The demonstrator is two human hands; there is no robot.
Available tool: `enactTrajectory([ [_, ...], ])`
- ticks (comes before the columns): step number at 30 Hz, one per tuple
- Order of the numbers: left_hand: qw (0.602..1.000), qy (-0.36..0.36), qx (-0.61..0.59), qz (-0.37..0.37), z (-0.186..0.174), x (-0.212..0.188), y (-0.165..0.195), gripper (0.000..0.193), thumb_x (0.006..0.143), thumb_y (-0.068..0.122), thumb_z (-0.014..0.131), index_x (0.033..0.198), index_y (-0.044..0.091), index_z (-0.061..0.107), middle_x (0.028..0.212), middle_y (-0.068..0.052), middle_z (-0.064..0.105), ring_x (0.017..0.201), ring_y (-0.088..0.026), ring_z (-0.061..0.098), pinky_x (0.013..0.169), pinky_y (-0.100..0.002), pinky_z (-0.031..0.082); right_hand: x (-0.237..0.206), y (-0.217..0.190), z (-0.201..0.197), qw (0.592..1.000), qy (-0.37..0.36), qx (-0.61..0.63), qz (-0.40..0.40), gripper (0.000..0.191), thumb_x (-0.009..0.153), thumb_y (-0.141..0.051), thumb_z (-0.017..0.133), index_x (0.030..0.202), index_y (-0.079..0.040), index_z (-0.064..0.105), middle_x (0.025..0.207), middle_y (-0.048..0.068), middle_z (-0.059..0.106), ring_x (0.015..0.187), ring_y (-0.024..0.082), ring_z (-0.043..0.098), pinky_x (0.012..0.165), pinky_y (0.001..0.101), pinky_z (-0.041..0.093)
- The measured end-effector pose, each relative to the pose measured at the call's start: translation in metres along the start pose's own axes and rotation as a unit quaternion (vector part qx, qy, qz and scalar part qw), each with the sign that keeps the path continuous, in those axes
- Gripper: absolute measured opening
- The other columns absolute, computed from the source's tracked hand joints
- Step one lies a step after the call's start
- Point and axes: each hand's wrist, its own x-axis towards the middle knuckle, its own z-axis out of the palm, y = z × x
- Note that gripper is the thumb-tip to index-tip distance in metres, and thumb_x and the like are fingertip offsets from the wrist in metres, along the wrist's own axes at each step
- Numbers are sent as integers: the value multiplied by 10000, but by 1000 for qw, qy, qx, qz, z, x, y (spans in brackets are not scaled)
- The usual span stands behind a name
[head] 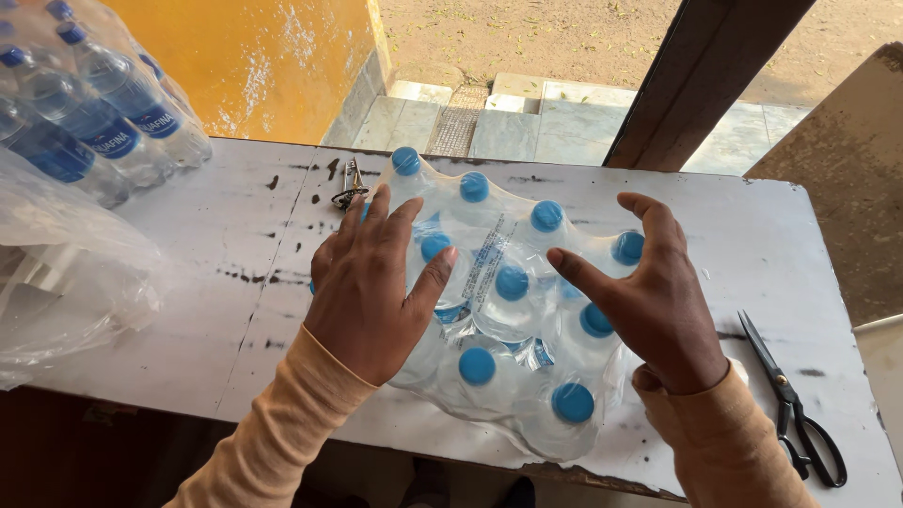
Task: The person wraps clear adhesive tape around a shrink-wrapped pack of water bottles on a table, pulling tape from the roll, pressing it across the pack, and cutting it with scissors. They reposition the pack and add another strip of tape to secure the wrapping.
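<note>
Your left hand [372, 287] lies flat and open on the shrink-wrapped bottle pack [508, 310]; your right hand [649, 301] hovers spread wide. The wrap looks unbroken, and the scissors [788, 400] lie untouched at the right of the worktop [226, 245].

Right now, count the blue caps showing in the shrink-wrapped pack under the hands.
10: three along the far row, one far right, four mid-pack, two nearest. The left hand and right hand may hide more.

Shop counter [207, 310], shrink-wrapped bottle packs [508, 310]
</note>
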Motion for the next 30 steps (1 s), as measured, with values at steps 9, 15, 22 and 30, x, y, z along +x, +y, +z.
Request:
enactTrajectory([
  [9,997,73,-28,-27,-7,-47,13,510,1006,367,610,1374,16,582,1513,-310,475,1447,-466,396,1149,-553,274,-9,22,-8,991,74,23,-108,731,854,-298,827,1413,30,490,1442,275,530,1383,425,498,1058,535,468],
  [15,991,122,-44,-11,-11,-75,16,413,1007,298,630,1331,41,616,1517,-253,514,1428,-398,474,1160,-524,321,-56,18,-14,983,110,25,-148,504,887,-247,803,1297,-42,595,1411,167,600,1347,334,582,1043,514,494],
  [22,986,143,-78,22,-16,-78,-3,373,1012,280,644,1286,27,632,1476,-244,544,1380,-393,522,1134,-493,391,-120,1,-1,969,174,40,-170,376,840,-186,831,1139,-40,657,1401,153,615,1275,305,630,1019,445,539],
  [30,975,132,-165,69,-21,-45,-47,366,1024,286,668,1270,17,632,1453,-261,565,1377,-417,545,1132,-483,442,-169,-29,49,923,274,-69,-262,269,803,-135,839,998,-65,669,1237,116,660,1201,317,638,1115,520,460],
])
